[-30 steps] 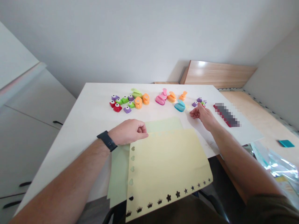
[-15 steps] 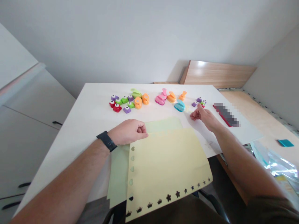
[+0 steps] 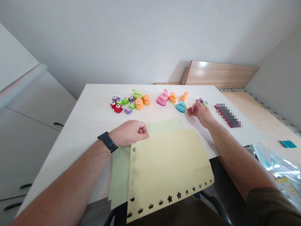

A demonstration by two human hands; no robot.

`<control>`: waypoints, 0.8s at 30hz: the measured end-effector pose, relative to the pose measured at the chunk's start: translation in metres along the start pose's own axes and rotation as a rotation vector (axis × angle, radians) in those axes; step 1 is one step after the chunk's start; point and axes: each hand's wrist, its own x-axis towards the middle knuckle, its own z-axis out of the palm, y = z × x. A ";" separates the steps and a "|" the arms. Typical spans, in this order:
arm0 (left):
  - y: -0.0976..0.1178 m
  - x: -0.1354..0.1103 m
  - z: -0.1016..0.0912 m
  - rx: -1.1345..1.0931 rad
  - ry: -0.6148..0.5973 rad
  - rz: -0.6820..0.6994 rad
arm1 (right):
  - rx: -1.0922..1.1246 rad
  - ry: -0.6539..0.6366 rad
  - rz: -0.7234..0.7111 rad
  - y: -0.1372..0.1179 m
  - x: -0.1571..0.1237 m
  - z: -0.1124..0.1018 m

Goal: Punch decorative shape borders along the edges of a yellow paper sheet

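Note:
A yellow sheet of paper [image 3: 169, 163] has punched cut-outs along its edges: hearts down the left side, crowns, flowers and stars along the bottom. My left hand [image 3: 131, 131], with a dark watch on the wrist, pinches its upper left corner. Pale green paper [image 3: 119, 175] lies beneath, showing at the left and top. My right hand [image 3: 201, 113] is just right of a blue craft punch [image 3: 181, 106], low over the table. Its fingers are loosely bent, with the thumb apart from them, and nothing shows in it. The hand partly hides small purple and green punches [image 3: 205, 102].
Several small punches [image 3: 118, 109] and orange punches [image 3: 139, 104] cluster at the back left of the white table [image 3: 91, 110]. Pink punches [image 3: 161, 100] and an orange punch [image 3: 172, 98] stand mid-back. A red-edged, blurred-out object [image 3: 228, 116] lies at right.
My right hand has moved left and slightly away from me, towards the blue punch, and now covers more of the small punches. My left hand and the yellow sheet stay in place.

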 end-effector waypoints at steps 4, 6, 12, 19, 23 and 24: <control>0.000 0.000 0.000 -0.005 -0.001 0.008 | -0.147 0.062 -0.079 -0.001 -0.002 0.008; 0.000 0.000 0.000 -0.015 -0.001 0.009 | -0.296 0.101 -0.144 -0.004 0.000 0.013; 0.000 0.000 0.000 -0.019 0.032 0.020 | -0.769 0.058 -0.262 -0.017 0.011 0.030; -0.001 0.001 0.002 -0.061 0.080 0.032 | -0.938 0.124 -0.248 -0.014 0.018 0.038; -0.003 0.002 0.003 -0.061 0.126 0.042 | -0.867 0.099 -0.325 -0.021 0.010 0.042; -0.004 0.003 0.004 -0.059 0.139 0.045 | -0.846 0.085 -0.336 -0.023 0.008 0.045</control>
